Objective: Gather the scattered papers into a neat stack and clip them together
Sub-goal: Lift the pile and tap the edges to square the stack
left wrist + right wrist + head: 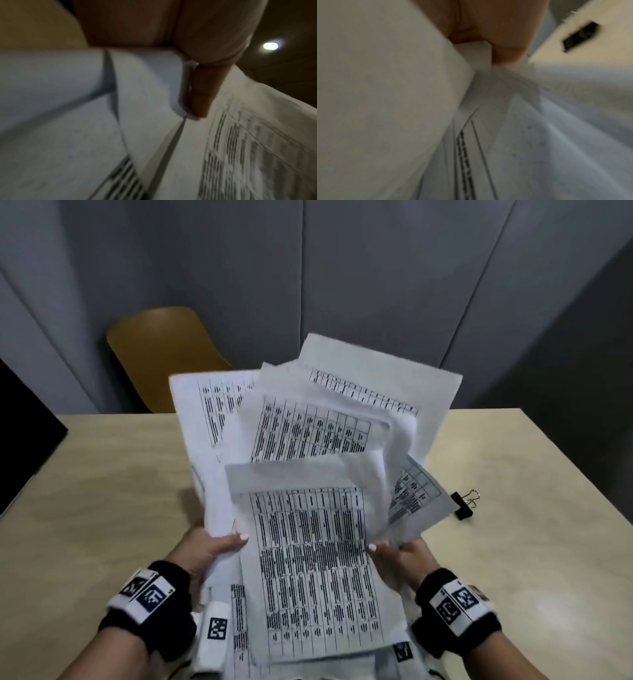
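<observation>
Held above the table (120, 474) in both hands: a loose, fanned bundle of printed papers (308, 542), sheets askew and overlapping, corners splayed toward 12 and 2 o'clock, the bundle's far end tilted up off the wood. Left hand (205, 549) at 9 o'clock of the bundle, thumb on top of the front sheet, other fingers hidden beneath; grasping the left edge. From the left wrist view, thumb (204, 88) pressed down on the paper edge (145, 94), several sheets pinched under it. Right hand (404, 559) at 3 o'clock of the bundle, thumb on the top sheet, fingers curled under; grasping the right edge. From the right wrist view, a finger (508, 40) clamped on layered sheet edges (479, 56), much blurred. Lying on the table at 3 o'clock, just beside the fanned corner and apart from both hands: a black binder clip (464, 505), also seen from the right wrist (580, 36). Beyond the table at 11 o'clock, a yellow chair (164, 350) against grey wall panels (376, 268).
</observation>
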A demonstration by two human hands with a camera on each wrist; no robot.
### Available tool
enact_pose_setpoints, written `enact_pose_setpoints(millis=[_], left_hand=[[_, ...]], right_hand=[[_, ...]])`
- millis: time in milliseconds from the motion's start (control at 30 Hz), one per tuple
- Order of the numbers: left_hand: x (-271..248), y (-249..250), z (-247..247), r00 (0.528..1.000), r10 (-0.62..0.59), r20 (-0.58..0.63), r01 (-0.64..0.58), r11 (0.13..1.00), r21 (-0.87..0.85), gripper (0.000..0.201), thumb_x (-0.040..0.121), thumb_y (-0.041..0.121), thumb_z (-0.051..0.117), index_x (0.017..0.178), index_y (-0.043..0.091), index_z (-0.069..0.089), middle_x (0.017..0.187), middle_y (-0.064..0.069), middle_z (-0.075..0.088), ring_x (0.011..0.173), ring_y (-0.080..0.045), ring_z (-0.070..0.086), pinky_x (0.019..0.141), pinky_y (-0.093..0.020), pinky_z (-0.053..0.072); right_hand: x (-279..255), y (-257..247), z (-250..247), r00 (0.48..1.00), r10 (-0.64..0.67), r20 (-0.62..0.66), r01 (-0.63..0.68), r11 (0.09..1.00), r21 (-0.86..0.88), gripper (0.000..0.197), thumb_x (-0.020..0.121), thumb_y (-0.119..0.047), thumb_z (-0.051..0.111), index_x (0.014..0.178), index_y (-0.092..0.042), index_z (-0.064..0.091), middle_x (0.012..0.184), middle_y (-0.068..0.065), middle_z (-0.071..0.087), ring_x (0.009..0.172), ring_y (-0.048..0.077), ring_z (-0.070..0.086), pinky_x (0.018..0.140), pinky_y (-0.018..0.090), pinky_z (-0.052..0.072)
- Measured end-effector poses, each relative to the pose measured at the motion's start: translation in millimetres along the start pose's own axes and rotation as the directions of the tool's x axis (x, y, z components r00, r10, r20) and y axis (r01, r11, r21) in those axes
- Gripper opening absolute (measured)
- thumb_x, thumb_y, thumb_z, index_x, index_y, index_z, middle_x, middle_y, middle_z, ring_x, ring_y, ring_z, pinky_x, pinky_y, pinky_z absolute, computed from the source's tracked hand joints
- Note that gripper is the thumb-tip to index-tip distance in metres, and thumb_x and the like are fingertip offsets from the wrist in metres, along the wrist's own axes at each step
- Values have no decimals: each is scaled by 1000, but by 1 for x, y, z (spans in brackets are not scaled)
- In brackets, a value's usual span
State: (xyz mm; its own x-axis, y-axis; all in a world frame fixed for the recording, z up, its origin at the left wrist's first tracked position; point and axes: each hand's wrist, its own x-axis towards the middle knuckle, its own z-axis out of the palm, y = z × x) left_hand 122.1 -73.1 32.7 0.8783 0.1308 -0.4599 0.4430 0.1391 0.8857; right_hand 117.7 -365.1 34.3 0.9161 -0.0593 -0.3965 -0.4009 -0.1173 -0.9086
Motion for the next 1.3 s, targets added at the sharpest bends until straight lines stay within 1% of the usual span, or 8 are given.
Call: enact_pose_setpoints(millis=[167, 267, 467, 667, 933, 1067, 1200, 1300], left_hand=[[-1, 54, 12, 891, 406, -202, -394, 914, 97, 25, 74, 3, 72, 98, 2, 65, 87, -7, 69, 74, -16, 66, 67, -21, 52], [-11, 74, 7, 837, 543, -74, -539, 840, 67, 17, 53, 22, 85, 64, 17, 73, 63, 13, 72, 60, 1, 67, 58, -15, 53], [-19, 61, 1, 893, 448, 52, -449, 893, 26, 89, 5, 56, 86, 83, 17, 69, 67, 17, 73, 69, 5, 68, 58, -10, 52], [-7, 61, 18, 801, 592, -90, -576, 803, 151, 31, 75, 1, 71, 91, 27, 63, 83, 28, 68, 77, 19, 60, 89, -20, 48], [-8, 49, -10, 861, 489, 143, -505, 854, 121, 59, 29, 53, 88, 83, 34, 76, 89, 11, 76, 92, -10, 70, 83, -28, 54], [1, 40, 8, 866, 492, -92, -477, 866, 150, 21, 58, 21, 83, 74, 19, 68, 72, 16, 73, 94, -26, 67, 92, -43, 51], [-1, 52, 3, 843, 531, -90, -511, 842, 173, 17, 66, 11, 81, 68, 24, 71, 66, 21, 70, 79, -9, 69, 86, -30, 54], [-14, 65, -3, 816, 573, 74, -577, 799, 172, 44, 28, 55, 87, 60, 26, 76, 63, 20, 71, 67, 5, 67, 64, -11, 53]], right_hand=[[16, -58, -8, 952, -292, -91, 283, 954, -100, 20, 79, 1, 65, 99, 8, 67, 86, -7, 68, 64, -20, 58, 70, 4, 47], [16, -76, -11, 955, -291, -63, 286, 955, -78, 28, 78, -12, 70, 105, -5, 69, 97, -3, 64, 96, 8, 58, 97, 27, 43], [10, -68, 1, 941, -339, -17, 339, 937, 79, 21, 78, 0, 67, 82, -20, 65, 97, 0, 63, 73, -6, 61, 91, 31, 49], [19, -70, 12, 916, -400, -44, 401, 899, 174, 42, 77, 7, 65, 114, -8, 57, 87, -20, 69, 77, -13, 62, 73, 4, 47], [16, -57, -5, 892, -449, -51, 450, 869, 207, 33, 58, 10, 74, 83, -9, 64, 63, -14, 73, 63, -3, 67, 59, 11, 52], [17, -57, 11, 890, -451, -66, 455, 871, 187, 38, 69, 12, 70, 106, 7, 61, 64, -23, 71, 65, -13, 64, 61, 4, 48], [14, -66, 6, 881, -462, -108, 473, 845, 250, 37, 67, 11, 72, 102, 3, 62, 58, -21, 70, 58, -11, 64, 54, 4, 48], [16, -60, -8, 897, -433, -91, 439, 846, 303, 53, 42, -25, 90, 88, -8, 70, 60, -17, 72, 61, -5, 67, 58, 10, 53]])
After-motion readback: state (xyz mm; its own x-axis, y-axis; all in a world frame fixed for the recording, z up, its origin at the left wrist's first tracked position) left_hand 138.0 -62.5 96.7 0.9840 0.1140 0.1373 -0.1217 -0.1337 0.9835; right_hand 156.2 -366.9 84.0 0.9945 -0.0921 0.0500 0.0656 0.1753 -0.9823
